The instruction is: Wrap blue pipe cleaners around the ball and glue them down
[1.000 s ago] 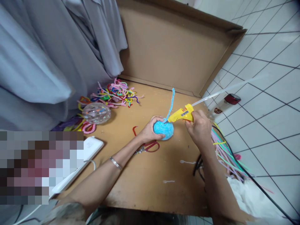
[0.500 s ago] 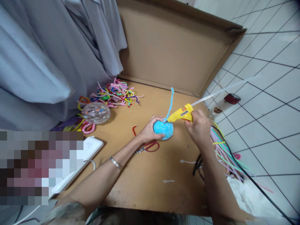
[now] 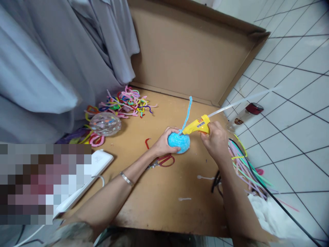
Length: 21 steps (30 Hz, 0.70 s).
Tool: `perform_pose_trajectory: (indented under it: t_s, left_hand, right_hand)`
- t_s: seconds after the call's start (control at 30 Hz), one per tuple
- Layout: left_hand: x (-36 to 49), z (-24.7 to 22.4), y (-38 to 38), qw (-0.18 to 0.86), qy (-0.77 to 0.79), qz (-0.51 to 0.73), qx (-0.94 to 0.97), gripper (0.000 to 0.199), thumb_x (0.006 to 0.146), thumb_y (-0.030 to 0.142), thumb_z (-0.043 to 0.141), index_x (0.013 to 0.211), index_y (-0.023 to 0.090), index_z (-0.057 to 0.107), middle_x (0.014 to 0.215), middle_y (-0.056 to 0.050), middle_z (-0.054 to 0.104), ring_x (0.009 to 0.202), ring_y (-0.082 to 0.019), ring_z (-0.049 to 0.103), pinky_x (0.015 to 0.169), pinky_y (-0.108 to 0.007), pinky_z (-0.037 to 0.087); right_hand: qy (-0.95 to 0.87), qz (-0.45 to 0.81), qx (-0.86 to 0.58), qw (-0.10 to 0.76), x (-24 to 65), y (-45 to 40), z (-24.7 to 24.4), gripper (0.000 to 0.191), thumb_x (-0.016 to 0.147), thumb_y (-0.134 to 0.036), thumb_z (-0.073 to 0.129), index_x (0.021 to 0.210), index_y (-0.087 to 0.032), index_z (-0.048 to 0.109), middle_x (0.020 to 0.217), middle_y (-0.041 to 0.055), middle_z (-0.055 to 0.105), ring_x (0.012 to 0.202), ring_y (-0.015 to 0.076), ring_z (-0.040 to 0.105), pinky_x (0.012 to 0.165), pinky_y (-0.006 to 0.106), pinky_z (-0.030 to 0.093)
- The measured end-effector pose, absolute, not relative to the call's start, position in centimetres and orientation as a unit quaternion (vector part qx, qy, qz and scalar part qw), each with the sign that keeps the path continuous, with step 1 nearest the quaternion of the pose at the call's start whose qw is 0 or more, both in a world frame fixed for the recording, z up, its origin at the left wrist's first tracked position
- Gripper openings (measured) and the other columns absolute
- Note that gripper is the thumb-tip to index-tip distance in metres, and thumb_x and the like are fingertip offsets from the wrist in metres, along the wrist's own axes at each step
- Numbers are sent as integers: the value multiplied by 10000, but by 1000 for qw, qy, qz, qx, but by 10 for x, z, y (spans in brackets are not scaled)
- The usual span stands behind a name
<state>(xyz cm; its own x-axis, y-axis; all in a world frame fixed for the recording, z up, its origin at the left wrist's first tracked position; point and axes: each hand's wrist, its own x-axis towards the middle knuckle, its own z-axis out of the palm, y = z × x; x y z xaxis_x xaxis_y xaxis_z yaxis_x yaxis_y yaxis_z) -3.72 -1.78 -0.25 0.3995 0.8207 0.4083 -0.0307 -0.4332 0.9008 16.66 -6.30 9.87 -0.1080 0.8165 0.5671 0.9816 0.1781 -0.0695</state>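
Observation:
Near the middle of the table, my left hand [image 3: 164, 142] is wrapped round the left side of a blue ball [image 3: 180, 144] of coiled fuzzy stem. A loose light-blue end [image 3: 189, 111] sticks up from its top. My right hand [image 3: 216, 139] grips a yellow glue gun [image 3: 197, 125], whose tip meets the top of the ball at the base of that end. A long clear glue stick [image 3: 226, 107] juts out from the back of the gun. Red-handled scissors [image 3: 166, 160] lie just below my left hand, partly hidden by my wrist.
Colourful fuzzy stems [image 3: 128, 103] and a clear faceted bowl [image 3: 105, 124] lie at the left back. A white power strip [image 3: 100, 161] is at left. At right are a red-lidded jar [image 3: 254, 108], long pastel stems [image 3: 241, 168] and a black cable [image 3: 280, 204]. Cardboard [image 3: 190, 51] stands behind.
My right hand and the glue gun have shifted slightly left, with the glue stick. The upright blue end leans a little further right. My left hand and the ball have hardly moved.

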Motion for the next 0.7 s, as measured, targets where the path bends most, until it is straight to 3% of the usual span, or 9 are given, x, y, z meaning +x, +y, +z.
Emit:
perform_pose_trajectory:
  t_s: [0.2,0.37,0.53,0.7]
  left_hand:
    - [-38,-3,-17,456,276,474,700,624,541,284,798,1092,212,515,1268,-92,470,1240,-286,474,1069,-454,364]
    - [-38,-3,-17,447,287,471,704,632,542,272,795,1104,217,513,1288,-93,473,1250,-292,470,1073,-463,357]
    - [-39,-2,-17,443,293,463,710,625,555,271,793,1107,219,505,1300,-100,465,1257,-294,467,1072,-476,355]
    - [-38,-4,-16,431,291,469,714,627,561,269,795,1117,213,510,1287,-102,473,1255,-293,474,1078,-484,363]
  right_hand:
    - [-681,-138,-668,265,178,-53,99,157,708,-343,552,729,-188,560,760,72,570,706,211,496,627,310,359]
    - [-635,-122,-732,216,199,-34,82,272,716,-419,541,758,-164,628,725,78,610,660,209,518,602,306,373]
    - [-603,-53,-788,111,203,-22,54,400,797,-417,533,949,-82,692,919,188,689,768,255,636,619,308,411]
    - [-600,-11,-799,28,199,-20,36,381,817,-369,544,1023,-87,699,1038,219,693,897,272,674,705,318,455]
